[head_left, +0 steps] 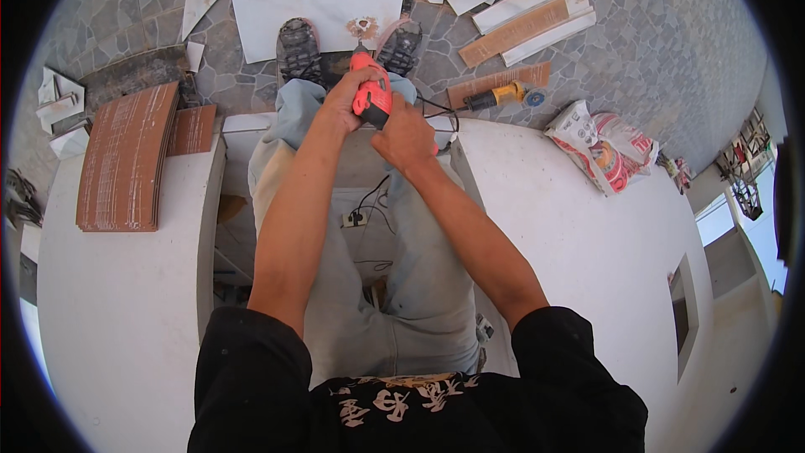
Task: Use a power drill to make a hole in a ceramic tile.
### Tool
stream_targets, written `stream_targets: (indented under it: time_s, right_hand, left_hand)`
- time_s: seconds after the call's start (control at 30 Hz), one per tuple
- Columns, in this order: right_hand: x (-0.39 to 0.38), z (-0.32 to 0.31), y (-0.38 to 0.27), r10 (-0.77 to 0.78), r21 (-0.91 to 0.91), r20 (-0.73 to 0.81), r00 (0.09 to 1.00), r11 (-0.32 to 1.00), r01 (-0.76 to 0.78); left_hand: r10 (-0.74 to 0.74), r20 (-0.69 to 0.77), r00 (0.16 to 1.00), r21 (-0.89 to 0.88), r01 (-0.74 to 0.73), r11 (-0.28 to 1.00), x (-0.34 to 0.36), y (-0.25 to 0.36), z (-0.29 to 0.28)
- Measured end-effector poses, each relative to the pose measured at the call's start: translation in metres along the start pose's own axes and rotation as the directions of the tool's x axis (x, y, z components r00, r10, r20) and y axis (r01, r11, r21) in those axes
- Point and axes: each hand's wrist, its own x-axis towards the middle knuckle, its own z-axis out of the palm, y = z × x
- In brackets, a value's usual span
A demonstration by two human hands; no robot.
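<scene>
Both my hands are on a red and black power drill (366,88), its nose pointing away from me. My left hand (348,99) wraps round the left side of its body, while my right hand (407,138) grips its rear and handle. The tip meets or hovers just over a white marbled tile (281,4) lying on the ground; which of the two I cannot tell. Around that spot is a ragged patch of brown dust (362,28). The tile has a rounded notch in its far edge. My shoes (299,49) stand on its near part, either side of the drill.
A yellow and black angle grinder (503,96) lies right of my feet, beside cut tile strips (520,21). Brown-backed tiles (126,159) are stacked on the left white ledge (126,285). A crumpled bag (599,147) rests on the right ledge. Cables (377,201) hang below my legs.
</scene>
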Motion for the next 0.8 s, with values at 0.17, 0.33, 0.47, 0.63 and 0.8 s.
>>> stream_targets:
  time_s: [0.17,0.33,0.47,0.63,0.8]
  right_hand:
    - [0.0028,0.0012,0.0024,0.005,0.002,0.008,1.0,1.0,-0.005]
    - [0.0031,-0.0036,-0.0033,0.025,0.002,0.046,0.999,1.0,-0.025]
    - [0.0031,-0.0034,-0.002,0.025,-0.003,0.03,0.999,1.0,-0.025]
    - [0.0031,-0.0022,-0.0011,-0.007,0.041,0.02,1.0,0.999,0.006]
    - [0.0045,0.0001,0.0026,-0.003,-0.001,0.013,1.0,1.0,0.003]
  left_hand:
    - [0.003,-0.032,0.999,0.015,-0.002,1.0,-0.0007,0.0002,0.0054]
    - [0.015,-0.011,1.0,-0.003,-0.015,1.0,0.0013,0.0017,0.0008]
    - [-0.002,-0.017,1.0,-0.002,0.002,1.0,0.0018,0.0013,0.003]
    - [-0.002,-0.031,1.0,0.012,0.002,1.0,0.0016,0.0036,0.0023]
    - [-0.011,-0.042,0.999,0.025,0.012,1.0,0.0002,0.0016,0.0051]
